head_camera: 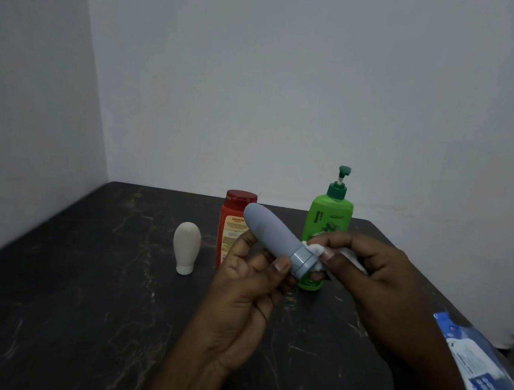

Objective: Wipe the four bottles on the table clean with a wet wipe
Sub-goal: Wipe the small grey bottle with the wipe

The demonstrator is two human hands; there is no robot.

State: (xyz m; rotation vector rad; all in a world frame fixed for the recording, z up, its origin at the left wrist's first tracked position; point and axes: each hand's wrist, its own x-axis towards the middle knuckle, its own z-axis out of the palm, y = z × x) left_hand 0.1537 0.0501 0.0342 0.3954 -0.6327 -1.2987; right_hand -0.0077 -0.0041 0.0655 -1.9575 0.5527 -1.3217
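— What stands toward the table's (69,302) far edge?
— A cream bottle (186,247) on its cap, then a red bottle (234,224) reading "Karthika".
— And the hands?
— The left hand (247,290) grips a tilted grey-blue bottle (272,232) above the table. Behind it stands a green pump bottle (329,220) marked "Henna". The right hand (376,273) pinches the wet wipe (316,249) against the grey-blue bottle's cap.
— The right edge?
— A blue-white wipes pack (476,369), print unreadable.

"Henna" on the green pump bottle (327,229), "Karthika" on the red bottle (231,223).
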